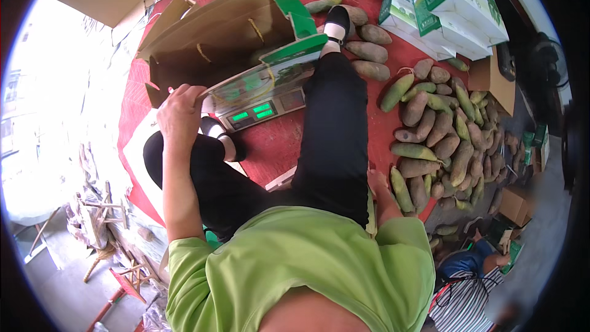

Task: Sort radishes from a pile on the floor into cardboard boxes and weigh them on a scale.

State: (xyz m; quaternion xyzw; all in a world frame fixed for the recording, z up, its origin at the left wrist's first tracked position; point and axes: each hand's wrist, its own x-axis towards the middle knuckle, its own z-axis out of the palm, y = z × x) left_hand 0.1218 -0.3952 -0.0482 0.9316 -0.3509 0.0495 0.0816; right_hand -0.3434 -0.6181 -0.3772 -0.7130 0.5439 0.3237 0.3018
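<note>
My left hand (pixel 181 114) grips the near left edge of a tall open cardboard box (pixel 221 24), its fingers folded over the rim. Yellow cord handles hang from the box walls, and green printed flaps stand up at its right end. The box rests on a digital scale (pixel 249 117) with lit green displays. Its inside lies mostly in shadow. My right hand (pixel 380 183) is low beside my right thigh, close to a green radish (pixel 401 189) at the edge of a pile; its fingers are partly hidden.
A large heap of green and soil-brown radishes (pixel 444 132) spreads on the red mat to my right. Several more radishes (pixel 369 52) lie by my right foot. White and green cartons (pixel 442 9) are stacked at the far right. Another person (pixel 464 295) sits low at the right rear.
</note>
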